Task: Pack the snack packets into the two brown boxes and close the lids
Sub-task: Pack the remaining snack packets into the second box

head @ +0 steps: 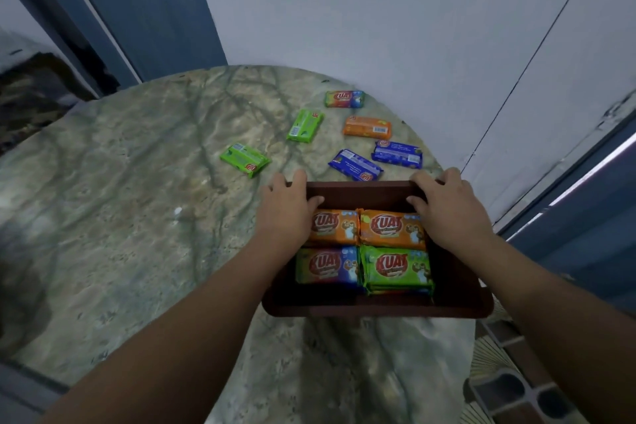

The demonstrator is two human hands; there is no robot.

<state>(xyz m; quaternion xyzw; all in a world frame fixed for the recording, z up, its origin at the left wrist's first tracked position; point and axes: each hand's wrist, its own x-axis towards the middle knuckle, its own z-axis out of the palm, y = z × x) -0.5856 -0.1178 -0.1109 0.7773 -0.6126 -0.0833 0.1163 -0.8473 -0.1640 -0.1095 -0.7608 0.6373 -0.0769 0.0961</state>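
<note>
The left hand (pixel 287 206) is gripping the far left corner of the brown box (pixel 378 308), thumb curling inside the wall and fingers lying over the rim. Beyond this hand, two green packets (pixel 245 159) (pixel 305 125) are lying loose on the marble desk (pixel 137 200).

Between the two hands, the box is sitting open on the desk, holding four packets laid flat: two orange ones (pixel 392 228) by the fingers and a multicoloured one beside a green one (pixel 395 267) nearer the wrists. More seem to be stacked under them. Just past the box's far wall, two blue packets (pixel 356 164) (pixel 397 154) are lying, with an orange packet (pixel 367 126) and a multicoloured packet (pixel 344 98) further off.

The right hand (pixel 444 208) is gripping the far right corner of the box the same way, thumb inside, fingers over the edge.

Only one box is showing, and no lid can be made out. Judging by the grip, the person is steadying or shifting this box, which looks nearly full. Six packets are waiting loose, so the next move probably calls for letting go with one hand, reaching past the far wall for the nearest blue packet, and fitting it into the gap by the fingers, or finding the second box.
</note>
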